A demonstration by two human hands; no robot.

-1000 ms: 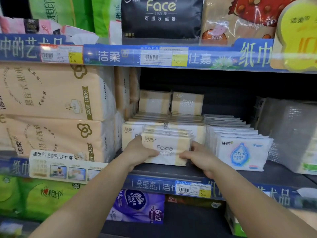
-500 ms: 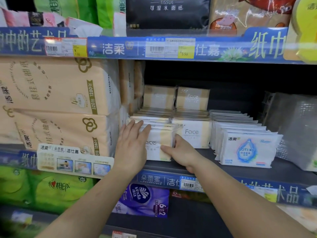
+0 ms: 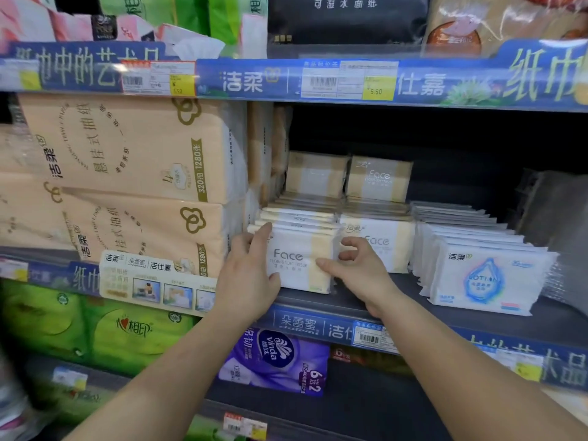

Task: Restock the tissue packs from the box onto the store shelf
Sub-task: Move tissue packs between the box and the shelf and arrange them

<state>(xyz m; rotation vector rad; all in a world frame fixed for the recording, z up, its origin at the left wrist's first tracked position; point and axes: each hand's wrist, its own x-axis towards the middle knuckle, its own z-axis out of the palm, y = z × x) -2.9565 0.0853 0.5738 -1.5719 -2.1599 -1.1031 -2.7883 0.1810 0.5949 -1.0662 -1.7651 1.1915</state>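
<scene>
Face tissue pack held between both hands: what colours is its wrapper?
White with a pale yellow vertical band and grey lettering, on the front Face tissue pack; head view.

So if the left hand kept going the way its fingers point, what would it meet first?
Probably the big beige tissue bundles up-left of the left hand, which already holds the front Face pack; depth unclear.

Left hand (image 3: 246,281) and right hand (image 3: 359,272) grip the front Face pack (image 3: 299,259) on the shelf (image 3: 477,316)
</scene>
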